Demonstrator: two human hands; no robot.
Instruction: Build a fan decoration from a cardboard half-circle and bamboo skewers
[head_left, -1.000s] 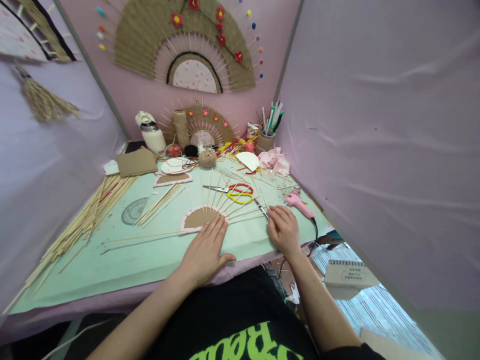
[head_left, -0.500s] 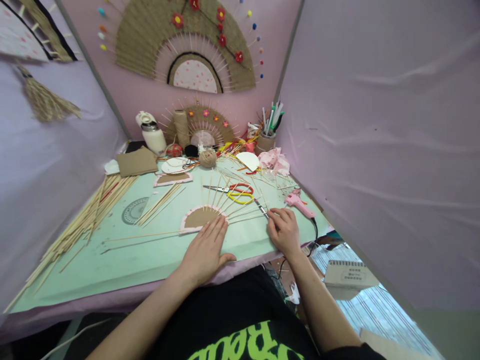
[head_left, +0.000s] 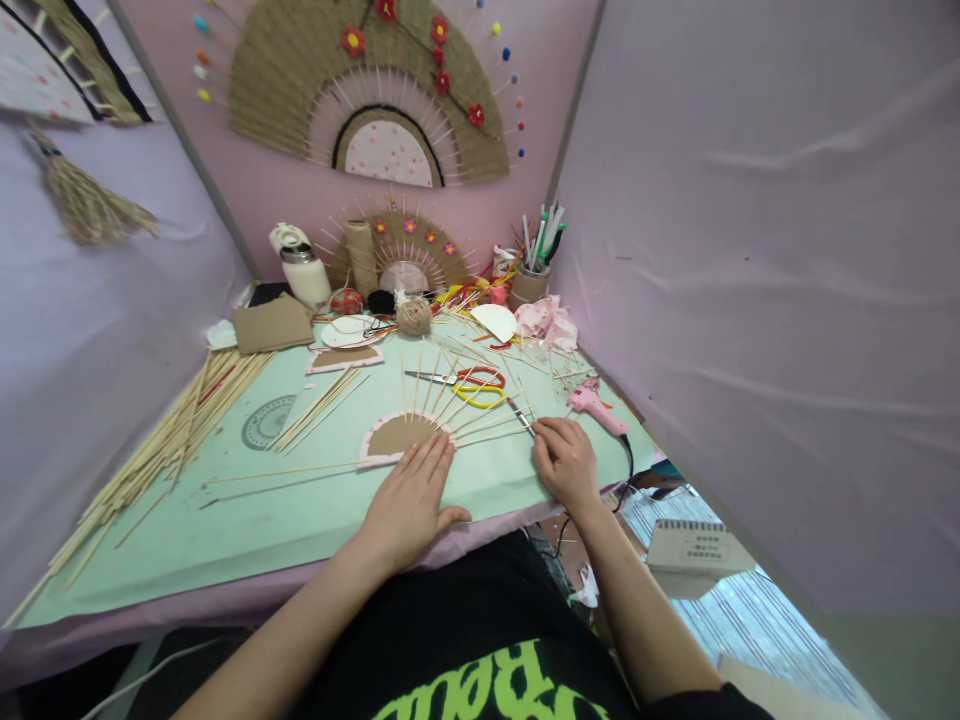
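Note:
My left hand lies flat, fingers stretched together and thumb out, its fingertips over the right end of a half-round brown cardboard piece with a pink-and-white edging. Thin wooden sticks fan out from the curved edge of that piece. To the right, my right hand is closed, fingers curled, at the end of a slim silver and dark pen-like tool. The tool's far end points up and left, beside the stick ends. Scissors with red and yellow handles lie just beyond, blades pointing left.
A pink glue gun with a black cord lies right of my right hand. Many long sticks, a protractor and a small stick bundle are on the left. Twine, a bottle and a tool pot stand behind.
Both hands keep the same pose and place on the table. The whole view has shifted very slightly; nothing has visibly been moved.

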